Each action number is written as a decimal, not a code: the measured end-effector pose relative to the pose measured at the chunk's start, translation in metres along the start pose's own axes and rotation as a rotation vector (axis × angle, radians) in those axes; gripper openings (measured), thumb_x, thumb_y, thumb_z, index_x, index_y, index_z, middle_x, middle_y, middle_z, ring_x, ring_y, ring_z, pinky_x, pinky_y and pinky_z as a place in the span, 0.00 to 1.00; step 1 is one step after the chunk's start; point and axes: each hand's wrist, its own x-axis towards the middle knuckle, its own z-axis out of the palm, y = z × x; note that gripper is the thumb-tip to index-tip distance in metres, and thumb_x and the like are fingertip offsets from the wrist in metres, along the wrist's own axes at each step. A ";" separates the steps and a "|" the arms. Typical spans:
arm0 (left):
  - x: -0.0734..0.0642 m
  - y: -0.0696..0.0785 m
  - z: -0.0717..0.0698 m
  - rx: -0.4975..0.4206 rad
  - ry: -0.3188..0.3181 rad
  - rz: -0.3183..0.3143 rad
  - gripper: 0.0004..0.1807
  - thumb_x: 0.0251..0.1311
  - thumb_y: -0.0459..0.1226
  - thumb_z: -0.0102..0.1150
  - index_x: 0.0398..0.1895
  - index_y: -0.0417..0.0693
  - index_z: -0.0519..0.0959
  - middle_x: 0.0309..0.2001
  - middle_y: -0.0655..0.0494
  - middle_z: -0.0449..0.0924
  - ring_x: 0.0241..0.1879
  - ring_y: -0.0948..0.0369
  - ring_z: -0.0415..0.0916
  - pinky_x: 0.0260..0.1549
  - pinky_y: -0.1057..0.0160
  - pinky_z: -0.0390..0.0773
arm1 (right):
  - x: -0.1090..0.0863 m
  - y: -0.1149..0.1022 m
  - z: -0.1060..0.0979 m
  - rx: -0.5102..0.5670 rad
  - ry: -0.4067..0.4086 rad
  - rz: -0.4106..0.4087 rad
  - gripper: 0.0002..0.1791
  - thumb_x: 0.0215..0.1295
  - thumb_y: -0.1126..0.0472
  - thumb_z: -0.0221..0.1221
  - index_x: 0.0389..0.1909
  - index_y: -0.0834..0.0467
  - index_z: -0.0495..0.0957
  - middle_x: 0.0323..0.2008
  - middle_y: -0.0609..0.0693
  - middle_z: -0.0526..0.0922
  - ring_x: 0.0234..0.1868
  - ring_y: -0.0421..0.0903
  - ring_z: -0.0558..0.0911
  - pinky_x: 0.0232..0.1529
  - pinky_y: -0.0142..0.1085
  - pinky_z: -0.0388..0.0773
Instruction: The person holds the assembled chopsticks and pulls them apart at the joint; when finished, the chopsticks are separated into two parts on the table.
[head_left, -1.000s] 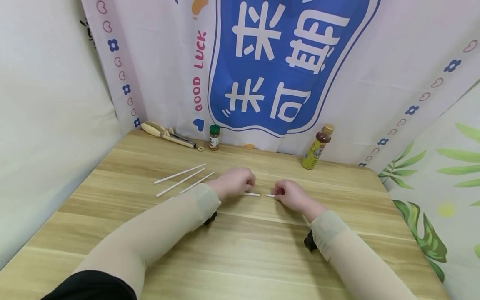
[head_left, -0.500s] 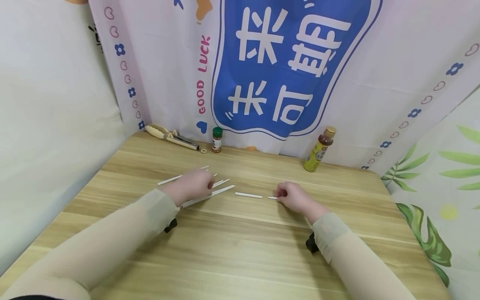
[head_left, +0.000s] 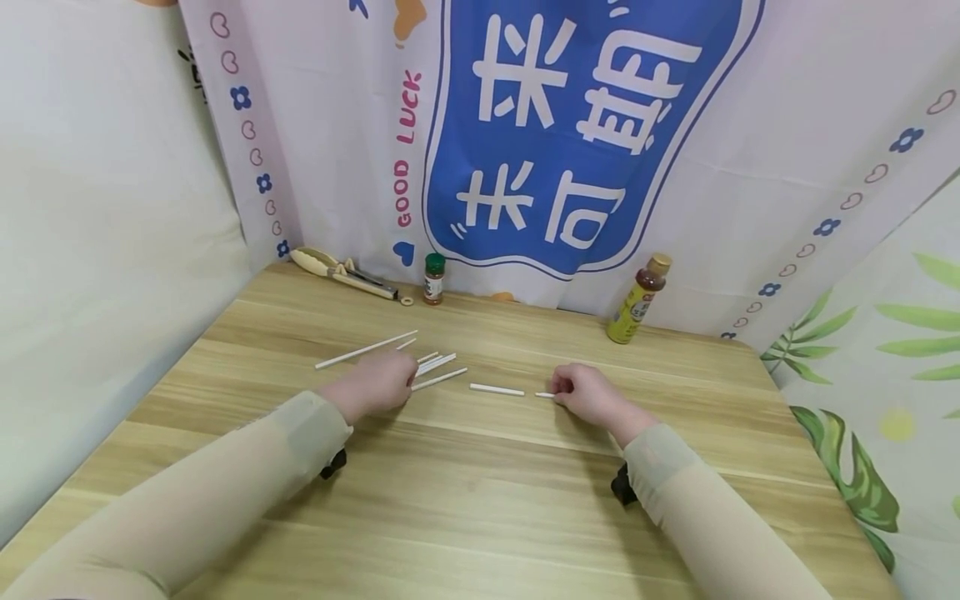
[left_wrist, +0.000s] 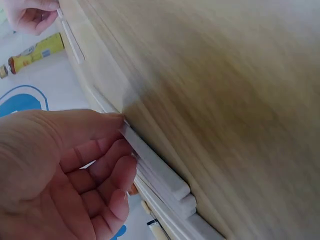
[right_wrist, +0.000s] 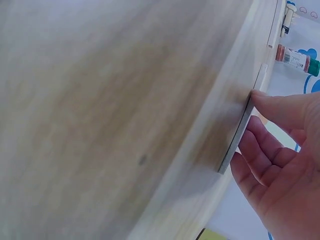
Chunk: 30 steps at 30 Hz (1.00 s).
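My left hand is low over a loose bunch of thin white sticks at the left of the table. In the left wrist view its thumb and fingers pinch a white stick, with others lying close alongside. My right hand pinches another white stick down at the tabletop; in the head view only its left tip shows. Between the hands lies a short white stick, apart from both and roughly in line with the right hand's stick. One long white stick lies behind the left hand.
At the back of the wooden table lie tongs and a small ring. A green-capped spice jar stands beside them. A yellow sauce bottle stands back right, before the printed curtain.
My left hand has gone from the short stick leftward to the bunch, then slightly farther left and nearer me. The right hand stays with its stick. The head view has shifted a little.
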 end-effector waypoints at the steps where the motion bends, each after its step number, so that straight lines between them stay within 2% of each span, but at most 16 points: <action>1: 0.000 -0.001 -0.001 -0.014 0.003 0.005 0.08 0.54 0.27 0.55 0.22 0.47 0.72 0.21 0.57 0.71 0.22 0.58 0.69 0.24 0.58 0.71 | 0.000 0.000 0.000 -0.002 0.000 -0.002 0.08 0.60 0.71 0.65 0.29 0.57 0.77 0.27 0.48 0.73 0.31 0.46 0.72 0.35 0.40 0.69; 6: 0.004 0.005 -0.009 -0.064 0.019 0.020 0.09 0.58 0.29 0.57 0.22 0.49 0.74 0.21 0.57 0.72 0.23 0.59 0.68 0.24 0.59 0.71 | 0.000 -0.002 -0.004 0.002 0.003 -0.021 0.07 0.60 0.71 0.66 0.30 0.58 0.78 0.28 0.49 0.74 0.32 0.46 0.73 0.36 0.40 0.70; 10: 0.015 0.021 -0.019 -0.051 0.016 0.044 0.08 0.62 0.31 0.57 0.25 0.50 0.76 0.23 0.58 0.73 0.24 0.59 0.69 0.27 0.59 0.72 | -0.001 -0.017 -0.011 0.025 0.084 -0.072 0.08 0.60 0.71 0.66 0.39 0.61 0.80 0.38 0.53 0.77 0.42 0.52 0.76 0.46 0.45 0.74; 14: 0.026 0.044 -0.029 -0.001 0.026 0.127 0.08 0.65 0.31 0.56 0.28 0.49 0.75 0.24 0.59 0.73 0.25 0.59 0.70 0.29 0.59 0.74 | -0.004 -0.043 -0.018 0.003 0.224 -0.220 0.15 0.61 0.67 0.66 0.49 0.61 0.79 0.47 0.55 0.76 0.52 0.55 0.75 0.55 0.50 0.72; 17: 0.035 0.064 -0.031 0.043 0.028 0.204 0.07 0.66 0.32 0.56 0.29 0.50 0.74 0.24 0.60 0.72 0.24 0.60 0.70 0.26 0.61 0.74 | -0.007 -0.059 -0.018 -0.086 0.280 -0.369 0.17 0.63 0.63 0.67 0.51 0.61 0.79 0.48 0.54 0.77 0.52 0.54 0.75 0.54 0.49 0.72; 19: 0.041 0.077 -0.030 0.060 0.020 0.255 0.07 0.67 0.33 0.56 0.30 0.50 0.74 0.24 0.60 0.72 0.23 0.62 0.70 0.25 0.62 0.73 | -0.009 -0.064 -0.016 -0.150 0.275 -0.445 0.15 0.64 0.61 0.66 0.50 0.61 0.80 0.45 0.53 0.79 0.49 0.52 0.76 0.52 0.47 0.73; 21: 0.046 0.088 -0.028 0.056 0.009 0.298 0.06 0.68 0.33 0.56 0.31 0.50 0.73 0.24 0.60 0.73 0.23 0.62 0.71 0.24 0.63 0.73 | -0.011 -0.066 -0.013 -0.179 0.241 -0.466 0.09 0.66 0.62 0.64 0.45 0.60 0.83 0.41 0.49 0.81 0.44 0.47 0.79 0.47 0.44 0.75; 23: 0.049 0.097 -0.026 0.042 0.002 0.326 0.06 0.69 0.33 0.55 0.32 0.49 0.73 0.25 0.60 0.73 0.24 0.61 0.71 0.24 0.63 0.72 | -0.014 -0.065 -0.011 -0.195 0.205 -0.445 0.03 0.68 0.62 0.62 0.39 0.57 0.83 0.33 0.44 0.81 0.36 0.43 0.79 0.45 0.43 0.75; 25: 0.053 0.103 -0.024 0.023 -0.006 0.331 0.06 0.70 0.33 0.54 0.33 0.49 0.73 0.26 0.60 0.73 0.25 0.61 0.71 0.26 0.62 0.72 | -0.016 -0.063 -0.010 -0.189 0.174 -0.422 0.05 0.70 0.64 0.60 0.33 0.55 0.82 0.27 0.42 0.79 0.30 0.40 0.76 0.41 0.42 0.74; 30: 0.059 0.112 -0.018 -0.060 -0.021 0.325 0.07 0.73 0.36 0.51 0.38 0.46 0.79 0.30 0.60 0.75 0.31 0.62 0.72 0.35 0.61 0.74 | -0.023 -0.060 -0.013 -0.161 0.143 -0.397 0.06 0.73 0.65 0.55 0.34 0.55 0.77 0.26 0.44 0.75 0.27 0.40 0.71 0.33 0.39 0.72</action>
